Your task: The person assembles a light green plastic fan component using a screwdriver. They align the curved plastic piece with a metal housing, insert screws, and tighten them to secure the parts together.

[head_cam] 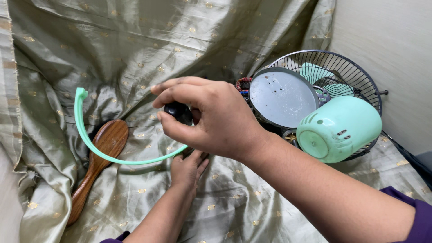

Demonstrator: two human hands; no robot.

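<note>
Your right hand (211,119) pinches a small black knob (178,111) between thumb and curled fingers (180,85), held above the olive cloth (135,40) at centre; it looks hard, light and smooth, likely best gripped round its rim. Your left hand (186,168) lies below, fingers flat and together on the cloth, touching the end of a thin mint-green plastic hoop (96,146) that looks springy. A wooden brush (101,155) lies left, the dismantled fan (315,103) right.

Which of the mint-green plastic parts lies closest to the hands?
The thin curved green ring strip, which arcs from the wooden brush to the left hand. The mint motor cover and fan blades sit farther right.
</note>
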